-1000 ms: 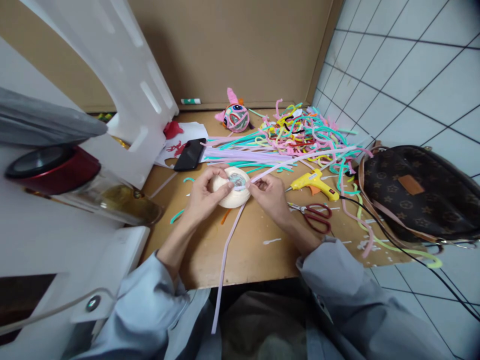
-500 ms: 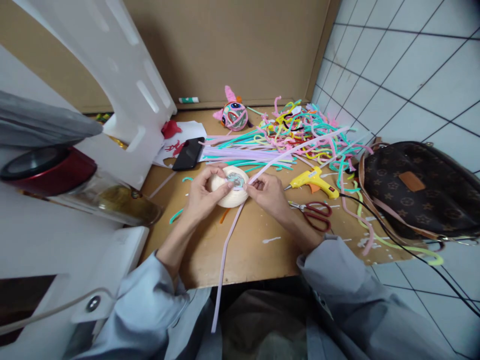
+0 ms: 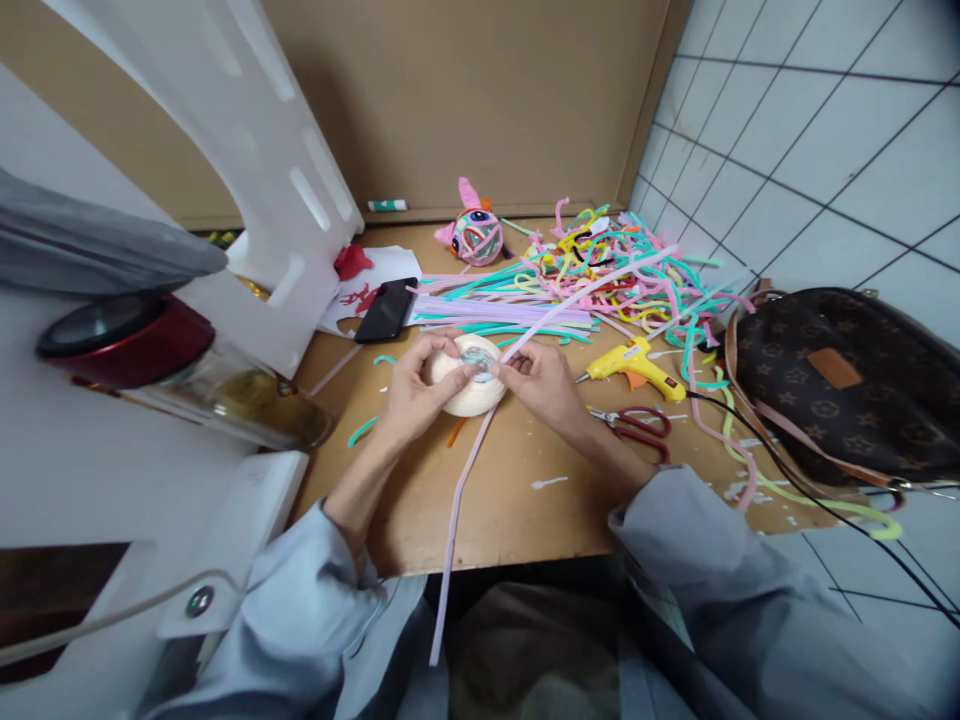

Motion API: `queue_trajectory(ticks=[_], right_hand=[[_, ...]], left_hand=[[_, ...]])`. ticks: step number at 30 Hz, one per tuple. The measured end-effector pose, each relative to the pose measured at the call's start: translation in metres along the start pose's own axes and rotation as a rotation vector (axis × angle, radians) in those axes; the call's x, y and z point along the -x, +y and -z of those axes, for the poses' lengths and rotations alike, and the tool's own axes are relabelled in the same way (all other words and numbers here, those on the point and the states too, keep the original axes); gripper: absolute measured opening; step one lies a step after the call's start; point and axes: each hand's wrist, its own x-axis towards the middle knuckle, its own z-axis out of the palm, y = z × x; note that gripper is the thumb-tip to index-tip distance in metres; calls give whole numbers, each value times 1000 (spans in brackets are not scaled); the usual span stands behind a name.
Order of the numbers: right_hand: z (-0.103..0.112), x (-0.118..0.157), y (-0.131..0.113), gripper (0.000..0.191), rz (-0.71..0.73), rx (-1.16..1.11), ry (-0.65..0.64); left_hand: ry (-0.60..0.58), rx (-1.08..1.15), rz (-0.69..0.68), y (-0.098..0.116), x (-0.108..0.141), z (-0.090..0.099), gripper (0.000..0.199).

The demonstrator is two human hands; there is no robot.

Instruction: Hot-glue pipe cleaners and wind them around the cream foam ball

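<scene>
A roll of cream tape (image 3: 466, 398) is held above the table, its hole facing up toward me. My left hand (image 3: 420, 385) grips the roll's left side, thumb across the hole. At the roll's right edge, my right hand (image 3: 541, 378) pinches a long lilac pipe cleaner (image 3: 466, 475). One end of this pipe cleaner rises to the upper right over the pile; the other hangs down past the table's front edge. My right fingertips touch the roll or come very close to it; I cannot tell which.
A yellow glue gun (image 3: 634, 368) and red-handled scissors (image 3: 637, 425) lie right of my hands, beside a brown handbag (image 3: 847, 385). Behind are a phone (image 3: 386, 310), a heap of coloured pipe cleaners (image 3: 600, 260) and a pink-eared ball figure (image 3: 476, 235). A glass bottle (image 3: 225, 390) stands left.
The whole view has shifted slightly, so everything appears a little further right. Both hands keep their hold on the tape roll and the pipe cleaner.
</scene>
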Motion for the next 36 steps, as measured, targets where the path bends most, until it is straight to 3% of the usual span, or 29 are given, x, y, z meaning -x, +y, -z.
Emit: queue_trajectory(ticks=[14, 27, 36], right_hand=[[-1, 2, -2, 7, 7, 18, 29], [-3, 3, -1, 8, 35, -102, 105], [-4, 4, 8, 10, 44, -134, 79]], left_hand=[[-14, -44, 13, 4, 0, 3, 17], [-4, -67, -31, 0, -1, 0, 22], [0, -70, -5, 4, -1, 1, 24]])
